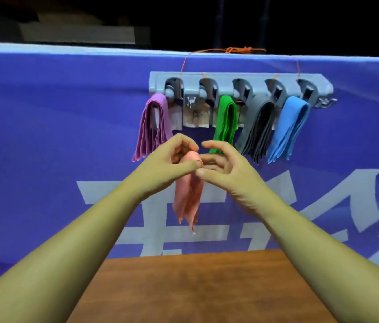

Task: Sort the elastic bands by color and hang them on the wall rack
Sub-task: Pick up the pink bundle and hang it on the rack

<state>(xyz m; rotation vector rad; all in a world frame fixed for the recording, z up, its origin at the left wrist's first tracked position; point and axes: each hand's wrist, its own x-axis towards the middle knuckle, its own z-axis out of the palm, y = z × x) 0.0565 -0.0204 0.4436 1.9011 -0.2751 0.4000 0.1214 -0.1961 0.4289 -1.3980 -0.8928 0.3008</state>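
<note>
A grey wall rack (225, 78) hangs by orange string on a blue banner. Purple bands (153, 127) hang from its left hook, green bands (227, 122) from the middle, dark grey bands (257, 129) and blue bands (287, 129) to the right. The second hook (192, 101) holds no band. My left hand (172, 157) pinches the top of a bunch of pink bands (187, 194), which dangles below the rack. My right hand (221, 164) has its fingers loosely spread, its thumb tip touching the bunch beside my left thumb.
A brown wooden table (202, 287) lies below my forearms. The blue banner (55, 136) with large white characters stands behind it. Paper labels (195, 117) hang under the rack's left hooks. Above the banner the background is dark.
</note>
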